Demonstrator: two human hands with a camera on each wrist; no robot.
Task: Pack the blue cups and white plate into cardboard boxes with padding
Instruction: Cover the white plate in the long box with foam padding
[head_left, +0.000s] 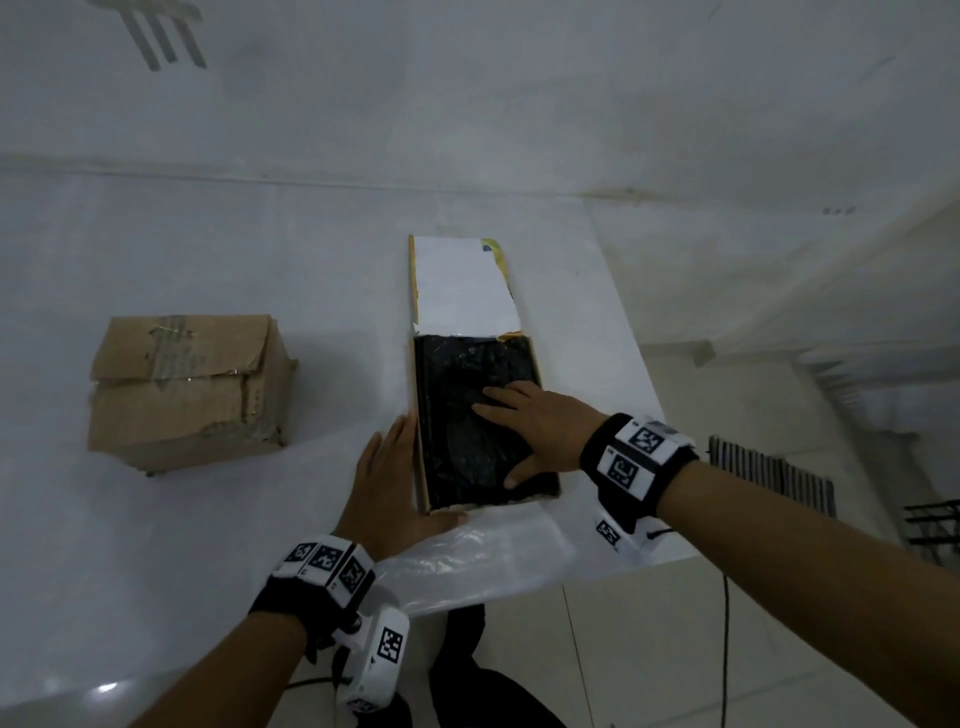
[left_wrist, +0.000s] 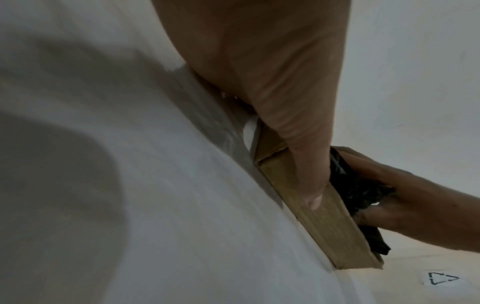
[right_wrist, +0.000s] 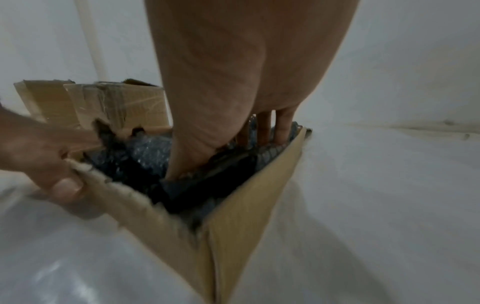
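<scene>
Pressing my right hand (head_left: 540, 426) flat on the black padding (head_left: 462, 405) in the open box (left_wrist: 306, 207), I steady its side with my flat left hand (head_left: 389, 483) on the bench (head_left: 182, 545).

Wrist-worn equipment, both arms

Each bare forearm is wearing a black wrist strap (head_left: 631, 470) carrying white blocks printed with black square-code markers (head_left: 326, 560); a white camera housing (head_left: 382, 656) is hanging below, with thin black cables (head_left: 725, 623) trailing.

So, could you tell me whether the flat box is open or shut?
Open: the flat box has its lid folded back and black padding exposed.
</scene>
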